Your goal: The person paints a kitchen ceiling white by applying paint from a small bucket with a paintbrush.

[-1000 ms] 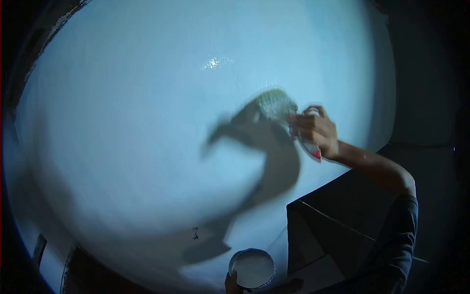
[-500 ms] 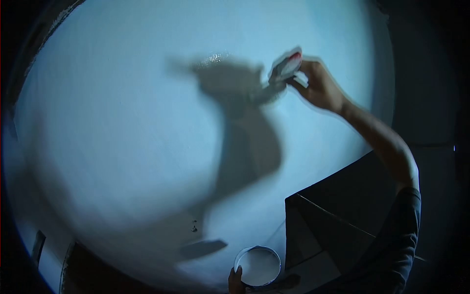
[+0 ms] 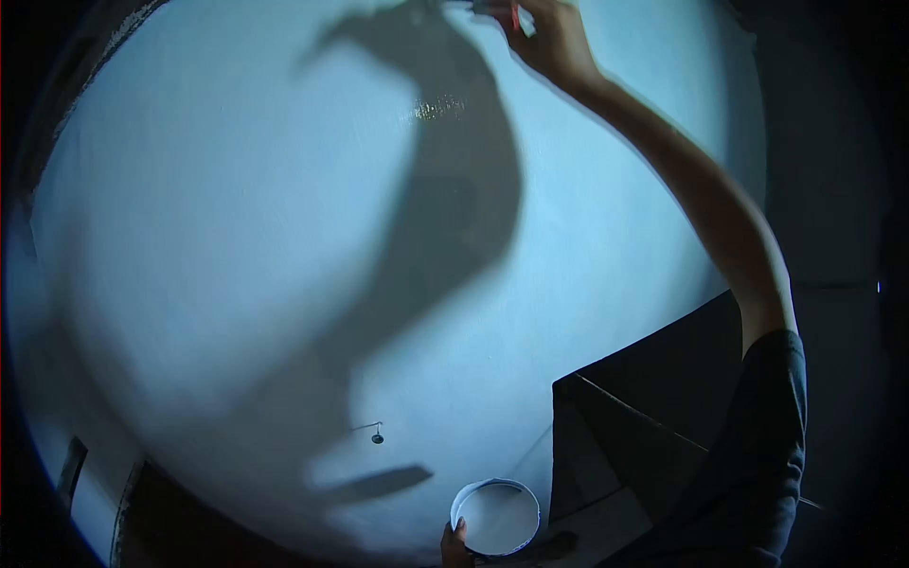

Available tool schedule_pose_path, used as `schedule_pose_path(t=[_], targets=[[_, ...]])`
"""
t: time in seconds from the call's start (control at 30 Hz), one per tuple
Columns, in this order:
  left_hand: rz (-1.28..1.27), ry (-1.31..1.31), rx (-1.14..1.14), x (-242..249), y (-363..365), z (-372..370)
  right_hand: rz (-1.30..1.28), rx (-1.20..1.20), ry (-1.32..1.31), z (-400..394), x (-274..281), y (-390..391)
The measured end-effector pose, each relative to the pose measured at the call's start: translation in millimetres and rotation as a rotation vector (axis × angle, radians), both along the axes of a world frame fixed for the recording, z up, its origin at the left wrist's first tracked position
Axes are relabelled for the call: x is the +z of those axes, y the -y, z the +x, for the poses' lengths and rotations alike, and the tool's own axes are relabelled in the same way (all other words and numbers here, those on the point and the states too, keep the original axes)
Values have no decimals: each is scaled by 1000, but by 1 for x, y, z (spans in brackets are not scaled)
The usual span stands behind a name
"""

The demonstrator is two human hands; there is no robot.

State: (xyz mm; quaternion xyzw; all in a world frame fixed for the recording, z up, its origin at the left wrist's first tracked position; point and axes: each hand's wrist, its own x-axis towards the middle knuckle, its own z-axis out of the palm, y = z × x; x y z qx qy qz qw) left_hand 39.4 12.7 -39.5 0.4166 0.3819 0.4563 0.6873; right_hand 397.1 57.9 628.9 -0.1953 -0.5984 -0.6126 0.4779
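While the left hand [image 3: 455, 543] grips the rim of a round container [image 3: 497, 517] of pale liquid low in the view, the right hand [image 3: 554, 36] reaches to the top edge, its fingers pinched around a partly cut-off brush [image 3: 492, 8]. Beyond, the arm's shadow crosses the pale wall [image 3: 265, 218], over a glossy patch [image 3: 437, 108].
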Motion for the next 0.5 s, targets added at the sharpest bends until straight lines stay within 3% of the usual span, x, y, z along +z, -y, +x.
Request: schedule_pose_path(t=[0.1, 0.23, 0.3, 0.33, 0.43, 0.5], targets=[[-57, -41, -5, 11, 9, -7, -221, 42, 82, 2, -105, 1], [-116, -69, 20, 36, 24, 0, -845, 202, 144, -6, -191, 40], [-132, -72, 25, 40, 24, 5, -1124, 312, 4, -10, -187, 50], [-139, -75, 22, 40, 26, 6, -1142, 366, -36, -7, -178, 48], [-142, -85, 0, 39, 26, 9, -753, 89, -39, 24, -122, 26], [-138, -86, -8, 40, 25, 11, -624, 195, -75, 27, -63, 19]])
